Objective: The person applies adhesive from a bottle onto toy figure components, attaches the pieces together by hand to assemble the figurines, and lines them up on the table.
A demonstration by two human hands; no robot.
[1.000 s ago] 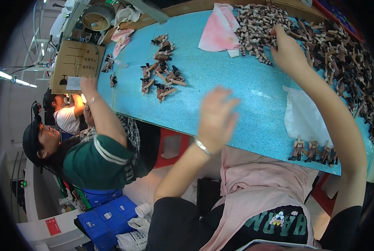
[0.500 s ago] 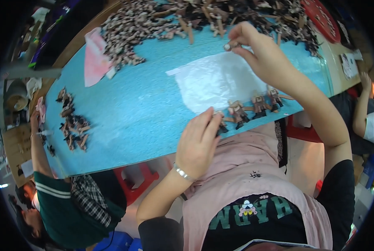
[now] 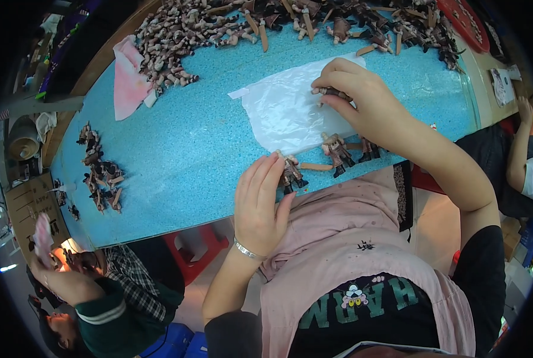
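Observation:
My right hand (image 3: 365, 98) is closed over the white plastic sheet (image 3: 278, 110), pinching a small brown and flesh-coloured figurine (image 3: 333, 92) between thumb and fingers. Nearer to me, my left hand (image 3: 259, 206) has its fingers stretched out and thumb apart. Its fingertips lie against another toy figurine (image 3: 291, 173) at the table's near edge; nothing is gripped. To the right of that one, a figurine with dark boots (image 3: 338, 154) lies in the same row. A further figurine (image 3: 369, 149) is partly hidden by my right forearm.
Heaps of pale parts (image 3: 177, 42) and brown figurines (image 3: 344, 28) cover the far side of the blue table (image 3: 177, 161). A pink-stained cloth (image 3: 126, 77) lies at far left, and a figurine cluster (image 3: 102, 176) nearer. A red tray (image 3: 466, 27) stands far right. Co-workers sit at both ends.
My right hand has come nearer and slightly left, and the figurine in it now shows more of its length. My left hand has shifted left, uncovering the figurine beside it. A co-worker's cloth has left the table.

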